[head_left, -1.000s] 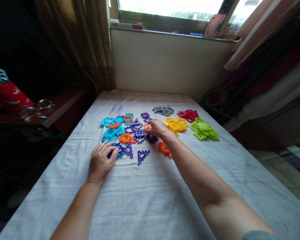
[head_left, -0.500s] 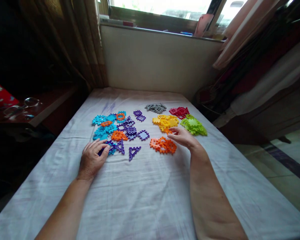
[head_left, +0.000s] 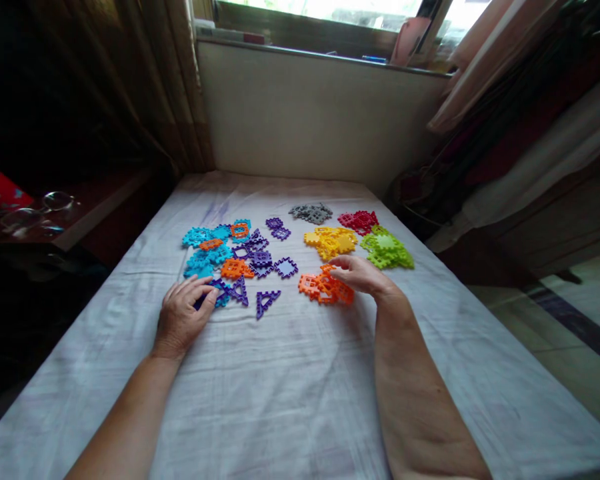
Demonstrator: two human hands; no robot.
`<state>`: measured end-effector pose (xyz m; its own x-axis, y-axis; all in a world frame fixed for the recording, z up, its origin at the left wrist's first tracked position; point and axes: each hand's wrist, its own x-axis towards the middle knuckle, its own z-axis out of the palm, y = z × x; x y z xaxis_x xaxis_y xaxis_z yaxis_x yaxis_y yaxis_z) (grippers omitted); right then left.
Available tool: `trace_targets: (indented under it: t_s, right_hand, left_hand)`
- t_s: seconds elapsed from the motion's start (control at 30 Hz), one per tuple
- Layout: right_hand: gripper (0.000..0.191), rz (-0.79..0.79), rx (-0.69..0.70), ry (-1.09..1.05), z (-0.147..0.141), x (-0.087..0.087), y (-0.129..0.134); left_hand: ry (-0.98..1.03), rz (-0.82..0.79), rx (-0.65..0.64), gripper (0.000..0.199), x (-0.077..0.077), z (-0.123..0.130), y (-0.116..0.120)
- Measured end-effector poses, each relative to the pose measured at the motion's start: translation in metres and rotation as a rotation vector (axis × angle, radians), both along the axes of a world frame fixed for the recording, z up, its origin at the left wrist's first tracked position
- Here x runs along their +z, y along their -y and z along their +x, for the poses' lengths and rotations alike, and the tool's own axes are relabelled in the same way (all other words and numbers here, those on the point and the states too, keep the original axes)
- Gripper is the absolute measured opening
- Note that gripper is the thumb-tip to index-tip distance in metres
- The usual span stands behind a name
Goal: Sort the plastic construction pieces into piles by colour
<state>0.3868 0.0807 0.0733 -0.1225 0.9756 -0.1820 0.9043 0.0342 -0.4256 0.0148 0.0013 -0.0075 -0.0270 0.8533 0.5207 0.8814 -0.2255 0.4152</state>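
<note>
At the orange pile (head_left: 313, 287), my right hand (head_left: 363, 275) is closed, thumb and fingertips pinching an orange toothed building tile (head_left: 327, 269). The tile is over the pile's far side, partly hidden by the fingers. My left hand (head_left: 185, 313) lies palm down at the near left edge of the mixed pieces, thumb apart from its fingers. Beside its thumb are purple triangular tiles (head_left: 239, 291) and blue tiles (head_left: 223, 298); what lies under the palm is hidden. A lone purple triangle tile (head_left: 267, 302) lies between the hands.
Farther back sit a yellow pile (head_left: 333, 241), a green pile (head_left: 387, 249), a red pile (head_left: 359, 221) and a grey pile (head_left: 311, 213). Blue tiles (head_left: 207, 260) mix with orange and purple ones at left. A white sheet (head_left: 270, 400) covers the surface, up to the wall (head_left: 305, 113).
My right hand has brought the orange tile from the yellow pile's near edge toward me, onto or just above the orange pile. My left hand stays in place.
</note>
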Motion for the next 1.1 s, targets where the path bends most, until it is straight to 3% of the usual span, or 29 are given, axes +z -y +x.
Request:
trace_targets:
  t_s: [0.17, 0.43, 0.63, 0.77, 0.9, 1.1]
  right_hand:
    - [0.032, 0.141, -0.027, -0.027, -0.033, 0.0, 0.005]
    - [0.03, 0.321, 0.398, -0.028, -0.137, -0.022, 0.02]
    - [0.041, 0.37, 0.493, 0.059, -0.186, -0.029, 0.002]
    - [0.038, 0.335, 0.505, 0.134, -0.197, -0.027, -0.004]
    - [0.04, 0.357, 0.464, 0.068, -0.193, -0.027, 0.0]
    - [0.038, 0.357, 0.326, -0.097, -0.147, -0.021, 0.015]
  left_hand:
    - [0.003, -0.018, 0.011, 0.032, 0.0, 0.001, 0.0]
    - [0.019, -0.031, 0.022, 0.029, 0.0, 0.003, 0.0]
    - [0.012, -0.037, 0.01, 0.026, 0.0, 0.002, 0.0]
    - [0.0, -0.046, 0.011, 0.026, -0.001, 0.002, 0.0]
    - [-0.004, -0.057, 0.025, 0.025, -0.001, 0.003, 0.0]
    - [0.011, -0.039, 0.022, 0.026, -0.001, 0.003, 0.0]
